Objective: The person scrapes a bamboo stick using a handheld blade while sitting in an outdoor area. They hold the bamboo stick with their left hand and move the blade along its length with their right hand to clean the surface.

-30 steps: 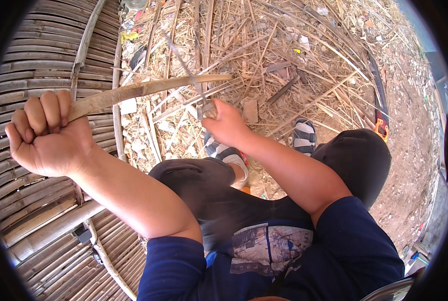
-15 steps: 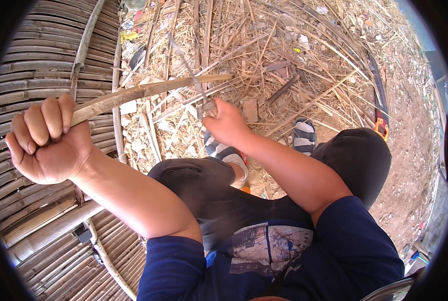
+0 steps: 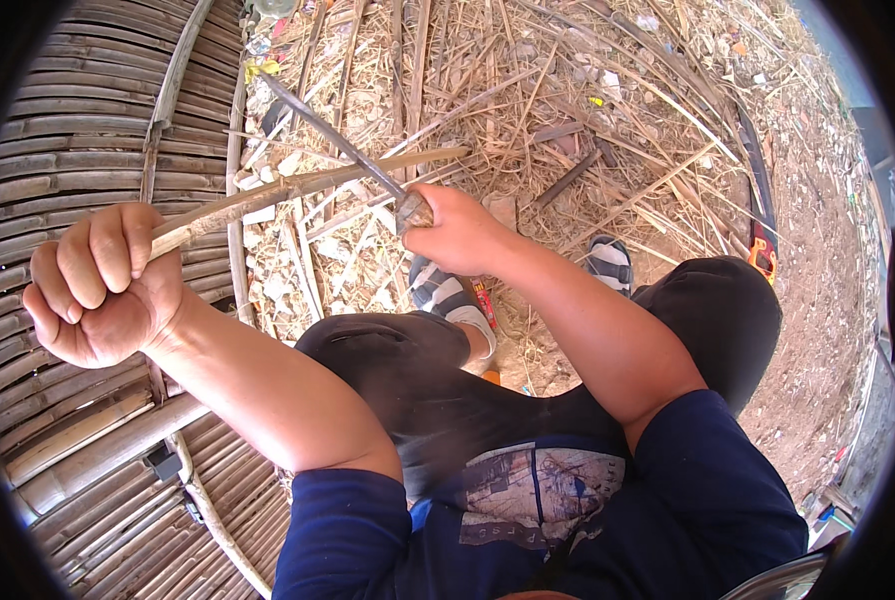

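Observation:
My left hand (image 3: 107, 285) is closed around the near end of a split bamboo strip (image 3: 257, 200), which reaches out to the right across the view. In my right hand (image 3: 457, 230) is a long-bladed knife (image 3: 332, 135), gripped by its wooden handle. The grey blade points up and to the left, and it crosses the strip near the strip's far half. Whether the blade touches the strip there, I cannot tell.
A bamboo slat panel (image 3: 77, 160) fills the left side. Bamboo pieces and shavings (image 3: 527, 90) litter the ground ahead, around my sandalled feet (image 3: 607, 265). A saw with an orange handle (image 3: 763, 257) lies at the right, beside bare dirt (image 3: 817, 330).
The knife's blade has swung to the left and shows sharper than before. My left hand has shifted slightly right with the bamboo strip.

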Action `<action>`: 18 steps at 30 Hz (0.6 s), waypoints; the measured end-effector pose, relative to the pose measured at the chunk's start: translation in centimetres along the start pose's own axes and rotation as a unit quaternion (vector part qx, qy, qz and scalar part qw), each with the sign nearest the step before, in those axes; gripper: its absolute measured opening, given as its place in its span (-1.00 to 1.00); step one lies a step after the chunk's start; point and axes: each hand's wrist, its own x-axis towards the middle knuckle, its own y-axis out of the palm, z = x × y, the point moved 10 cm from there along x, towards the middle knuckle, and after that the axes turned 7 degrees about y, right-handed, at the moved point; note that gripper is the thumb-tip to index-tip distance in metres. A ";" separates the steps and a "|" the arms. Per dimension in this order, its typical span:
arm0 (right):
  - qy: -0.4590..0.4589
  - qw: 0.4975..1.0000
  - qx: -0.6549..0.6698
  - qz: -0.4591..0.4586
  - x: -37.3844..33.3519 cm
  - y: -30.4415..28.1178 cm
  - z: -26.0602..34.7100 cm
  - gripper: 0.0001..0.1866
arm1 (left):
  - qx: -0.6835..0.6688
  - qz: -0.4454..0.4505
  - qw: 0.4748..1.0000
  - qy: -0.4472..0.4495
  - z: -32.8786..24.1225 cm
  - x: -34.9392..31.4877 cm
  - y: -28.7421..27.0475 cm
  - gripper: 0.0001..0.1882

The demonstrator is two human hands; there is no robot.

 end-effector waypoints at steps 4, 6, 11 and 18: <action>-0.002 0.994 0.014 0.104 -1.9 0.9 3.9 -0.46 | 0.022 0.000 1.000 0.004 0.2 -0.1 0.5 -0.62; -0.010 0.989 0.039 0.143 -2.4 1.3 5.0 -0.46 | 0.021 0.003 1.000 0.000 0.6 0.2 1.1 -0.62; 0.045 0.996 0.038 0.070 -0.1 -0.4 0.2 -0.50 | 0.036 -0.011 0.999 0.011 0.6 0.4 0.9 -0.63; 0.048 0.993 0.075 0.081 -0.8 0.5 1.2 -0.56 | 0.026 0.000 1.000 0.000 0.7 0.5 0.9 -0.63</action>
